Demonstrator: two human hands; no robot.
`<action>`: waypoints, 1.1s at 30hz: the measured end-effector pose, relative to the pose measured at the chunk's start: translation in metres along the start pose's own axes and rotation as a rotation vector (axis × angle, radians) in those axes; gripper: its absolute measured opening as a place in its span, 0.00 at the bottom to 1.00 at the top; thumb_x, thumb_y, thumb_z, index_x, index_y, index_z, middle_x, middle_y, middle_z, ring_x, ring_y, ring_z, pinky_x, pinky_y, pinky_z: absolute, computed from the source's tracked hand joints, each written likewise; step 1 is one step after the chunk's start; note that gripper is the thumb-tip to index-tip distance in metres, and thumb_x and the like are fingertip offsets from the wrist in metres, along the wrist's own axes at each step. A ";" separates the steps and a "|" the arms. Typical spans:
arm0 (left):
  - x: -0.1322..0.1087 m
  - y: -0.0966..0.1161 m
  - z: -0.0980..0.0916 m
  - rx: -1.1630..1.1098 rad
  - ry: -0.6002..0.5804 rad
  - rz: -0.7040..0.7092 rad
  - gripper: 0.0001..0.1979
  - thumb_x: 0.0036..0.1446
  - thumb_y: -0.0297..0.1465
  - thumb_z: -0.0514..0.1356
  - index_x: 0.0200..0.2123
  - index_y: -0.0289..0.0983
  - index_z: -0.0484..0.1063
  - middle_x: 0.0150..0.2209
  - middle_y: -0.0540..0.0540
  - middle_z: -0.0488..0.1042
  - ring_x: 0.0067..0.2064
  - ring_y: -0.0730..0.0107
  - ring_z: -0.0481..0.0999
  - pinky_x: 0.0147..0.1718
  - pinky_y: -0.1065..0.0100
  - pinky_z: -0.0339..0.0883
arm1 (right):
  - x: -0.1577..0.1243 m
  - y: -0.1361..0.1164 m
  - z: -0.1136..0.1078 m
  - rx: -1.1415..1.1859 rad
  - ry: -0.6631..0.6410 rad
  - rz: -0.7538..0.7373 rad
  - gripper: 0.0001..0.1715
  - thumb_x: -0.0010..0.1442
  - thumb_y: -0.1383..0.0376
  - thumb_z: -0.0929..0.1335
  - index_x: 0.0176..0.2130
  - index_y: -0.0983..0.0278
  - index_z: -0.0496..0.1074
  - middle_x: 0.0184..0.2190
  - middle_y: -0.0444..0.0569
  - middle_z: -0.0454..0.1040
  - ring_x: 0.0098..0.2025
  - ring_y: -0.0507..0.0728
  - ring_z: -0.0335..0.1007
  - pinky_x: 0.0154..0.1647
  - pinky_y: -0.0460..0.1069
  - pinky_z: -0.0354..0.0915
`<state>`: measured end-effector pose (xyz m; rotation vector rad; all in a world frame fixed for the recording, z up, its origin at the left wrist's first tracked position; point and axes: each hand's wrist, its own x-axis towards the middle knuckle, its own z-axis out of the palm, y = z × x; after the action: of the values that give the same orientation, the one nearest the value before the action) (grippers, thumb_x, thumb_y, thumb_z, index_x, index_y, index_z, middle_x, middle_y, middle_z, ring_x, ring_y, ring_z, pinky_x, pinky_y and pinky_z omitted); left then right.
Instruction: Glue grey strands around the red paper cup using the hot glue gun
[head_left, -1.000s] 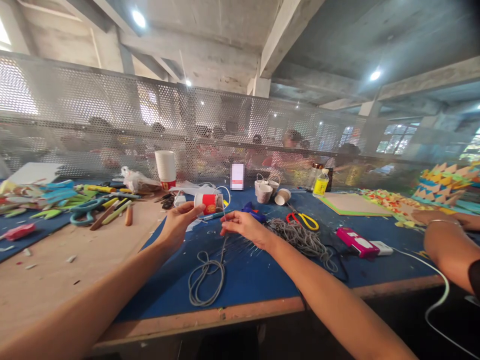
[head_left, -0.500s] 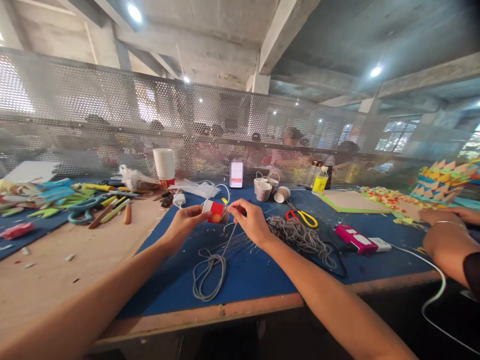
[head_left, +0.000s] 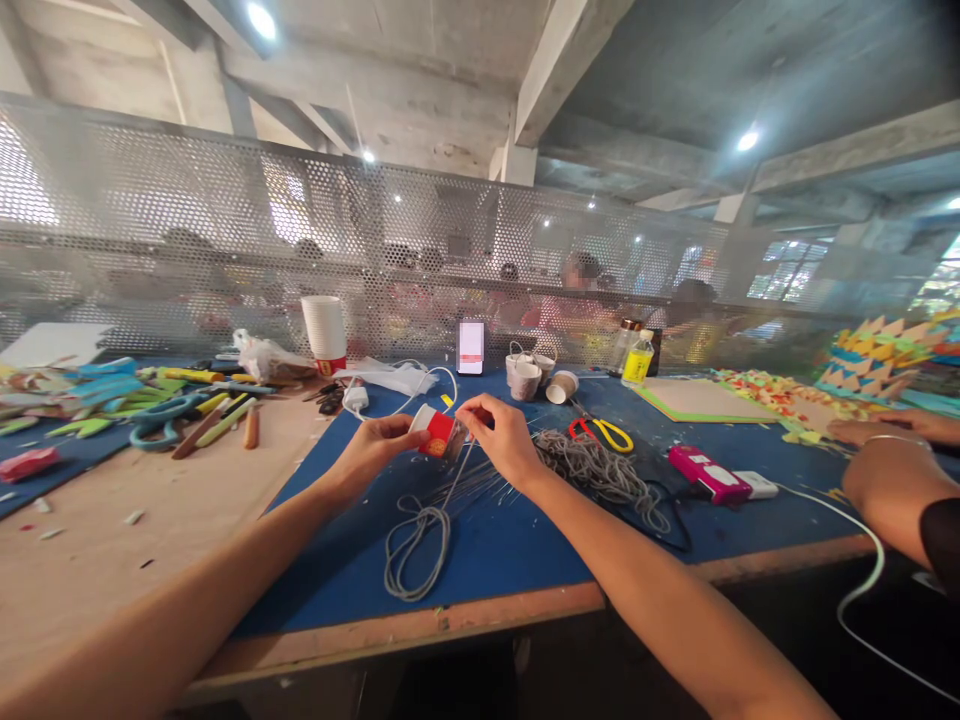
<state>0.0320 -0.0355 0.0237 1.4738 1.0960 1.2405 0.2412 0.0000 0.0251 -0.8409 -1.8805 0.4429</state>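
A stack of nested paper cups [head_left: 322, 328] stands far left. Left hand [head_left: 379, 442] pinches a red-and-white paper cup [head_left: 435, 434], tilted above the bench [head_left: 517, 560], grey-brown at its right end. Right hand [head_left: 499, 440] pinches grey cord [head_left: 430, 514] there. Far right: handled cups [head_left: 524, 381], contents indiscernible; tipped cup [head_left: 559, 388]; yellow-labelled bottle [head_left: 637, 362].

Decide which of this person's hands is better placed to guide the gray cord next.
The right hand, probably: it appears to pinch the gray cord beside the red-and-white paper cup, while the left hand is occupied gripping that cup.
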 end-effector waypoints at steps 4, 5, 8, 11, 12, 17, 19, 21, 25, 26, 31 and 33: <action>0.000 -0.001 0.000 -0.004 -0.019 -0.019 0.14 0.47 0.42 0.71 0.33 0.39 0.84 0.31 0.43 0.83 0.30 0.58 0.78 0.32 0.62 0.68 | 0.001 0.000 0.000 0.008 0.012 -0.004 0.09 0.65 0.60 0.68 0.36 0.60 0.76 0.32 0.45 0.79 0.34 0.54 0.74 0.39 0.47 0.66; 0.000 -0.001 0.001 -0.011 -0.024 -0.009 0.13 0.47 0.42 0.71 0.32 0.39 0.84 0.31 0.43 0.83 0.30 0.58 0.78 0.33 0.62 0.68 | 0.001 0.000 0.000 0.010 0.013 -0.002 0.09 0.65 0.60 0.68 0.36 0.60 0.76 0.33 0.45 0.79 0.34 0.54 0.74 0.39 0.47 0.66; -0.002 0.000 0.002 -0.030 -0.026 0.017 0.12 0.47 0.41 0.71 0.31 0.39 0.84 0.32 0.43 0.83 0.32 0.58 0.78 0.35 0.63 0.68 | 0.001 0.002 0.000 0.008 0.022 0.017 0.09 0.64 0.59 0.68 0.35 0.60 0.76 0.33 0.45 0.79 0.35 0.55 0.74 0.39 0.47 0.66; -0.003 0.001 0.002 -0.052 -0.036 -0.011 0.13 0.47 0.41 0.71 0.32 0.39 0.83 0.31 0.43 0.83 0.31 0.58 0.78 0.34 0.63 0.68 | 0.001 0.004 0.000 0.003 0.031 0.044 0.09 0.64 0.58 0.68 0.35 0.60 0.76 0.33 0.45 0.79 0.35 0.55 0.75 0.39 0.47 0.66; -0.003 0.001 0.002 -0.056 -0.040 -0.021 0.13 0.47 0.41 0.71 0.32 0.39 0.83 0.32 0.43 0.83 0.31 0.58 0.78 0.34 0.63 0.68 | 0.000 0.005 0.000 0.001 0.031 0.049 0.09 0.64 0.58 0.68 0.35 0.60 0.76 0.33 0.45 0.79 0.35 0.55 0.75 0.39 0.47 0.66; -0.003 0.003 0.001 -0.046 -0.032 -0.043 0.12 0.46 0.41 0.71 0.31 0.39 0.83 0.31 0.43 0.82 0.30 0.58 0.78 0.31 0.63 0.68 | 0.001 0.005 -0.001 -0.005 0.036 0.045 0.10 0.64 0.58 0.68 0.35 0.60 0.76 0.33 0.44 0.80 0.34 0.55 0.75 0.39 0.47 0.66; -0.004 0.004 0.002 -0.051 -0.032 -0.031 0.12 0.46 0.41 0.71 0.30 0.39 0.82 0.31 0.43 0.83 0.30 0.58 0.78 0.32 0.63 0.68 | 0.001 0.005 -0.001 -0.006 0.042 0.049 0.10 0.64 0.57 0.68 0.34 0.59 0.76 0.32 0.44 0.80 0.34 0.55 0.76 0.39 0.47 0.66; -0.005 0.005 0.003 -0.067 -0.032 -0.033 0.11 0.46 0.41 0.71 0.30 0.40 0.82 0.31 0.43 0.83 0.30 0.58 0.78 0.32 0.63 0.68 | 0.001 0.004 -0.002 -0.004 0.044 0.060 0.10 0.63 0.57 0.68 0.34 0.59 0.75 0.32 0.44 0.79 0.34 0.55 0.76 0.39 0.47 0.66; -0.006 0.006 0.005 -0.089 -0.016 -0.051 0.12 0.43 0.41 0.72 0.29 0.40 0.82 0.30 0.43 0.82 0.28 0.58 0.77 0.30 0.62 0.68 | 0.001 0.003 -0.002 0.004 0.040 0.073 0.11 0.64 0.57 0.68 0.34 0.60 0.75 0.30 0.44 0.79 0.33 0.55 0.76 0.38 0.47 0.66; -0.006 0.006 0.005 -0.089 -0.014 -0.046 0.12 0.43 0.41 0.72 0.29 0.40 0.82 0.30 0.43 0.82 0.28 0.58 0.77 0.30 0.62 0.68 | 0.001 0.002 -0.002 0.007 0.040 0.074 0.11 0.64 0.57 0.68 0.34 0.60 0.75 0.30 0.44 0.79 0.33 0.55 0.76 0.38 0.47 0.66; -0.004 0.004 0.002 -0.078 -0.039 -0.016 0.11 0.47 0.40 0.71 0.31 0.40 0.83 0.31 0.44 0.83 0.30 0.60 0.78 0.32 0.64 0.67 | 0.001 0.001 -0.003 0.023 0.043 0.071 0.11 0.64 0.57 0.68 0.34 0.60 0.74 0.29 0.44 0.78 0.31 0.55 0.75 0.37 0.47 0.66; -0.004 0.003 0.001 -0.076 -0.042 -0.019 0.10 0.48 0.40 0.71 0.31 0.40 0.82 0.31 0.44 0.83 0.29 0.61 0.77 0.31 0.64 0.67 | 0.001 0.001 -0.003 0.029 0.045 0.068 0.11 0.64 0.57 0.67 0.34 0.60 0.74 0.29 0.43 0.77 0.31 0.55 0.75 0.36 0.47 0.66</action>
<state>0.0330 -0.0399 0.0258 1.4231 1.0222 1.2189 0.2438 0.0010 0.0266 -0.8905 -1.8043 0.4885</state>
